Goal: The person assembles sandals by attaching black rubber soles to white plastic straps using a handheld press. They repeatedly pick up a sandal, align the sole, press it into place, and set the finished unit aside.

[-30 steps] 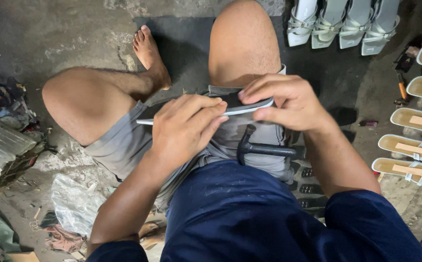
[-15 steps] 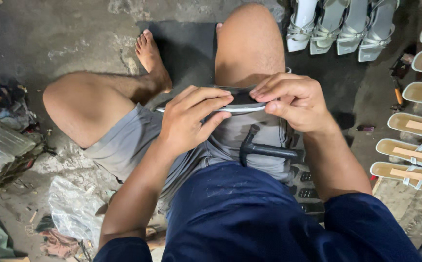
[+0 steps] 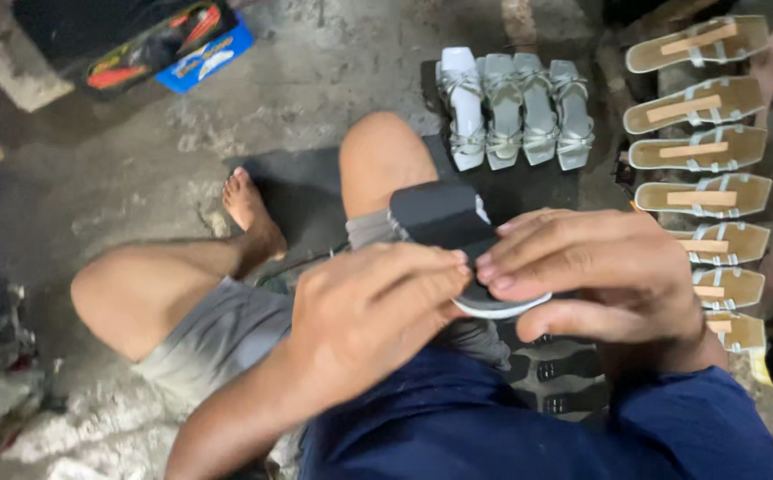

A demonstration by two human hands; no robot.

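Sandal sole (image 3: 444, 222) is now sitting higher and closer to the camera than a second ago: it is tilting up off the lap, dark underside facing the lens, pale edge showing at the near end. Earlier it was lying flatter across the thighs with a black tool visible beneath it; that tool is no longer showing. Reading this as the sole being turned over for work on its near end, a judgement only.

Left hand (image 3: 373, 316) is curling over the near end from the left, fingertips pressing on the sole's edge, thumb hidden. Right hand (image 3: 604, 276) is coming in from the right, fingers laid flat and close together across the sole, thumb wrapping underneath along the pale edge. Both sets of fingers are closing on the sole, fingertips of the two hands nearly meeting.

Sole is hovering just above the right knee (image 3: 382, 156); left foot (image 3: 253, 218) is resting on the concrete floor (image 3: 120, 169).

Four pale strappy sandals (image 3: 515, 107) are standing in a tight row beyond the knee. A column of tan insoles with straps (image 3: 697, 147) is running down the right side. A blue box (image 3: 204, 58) is lying top left.
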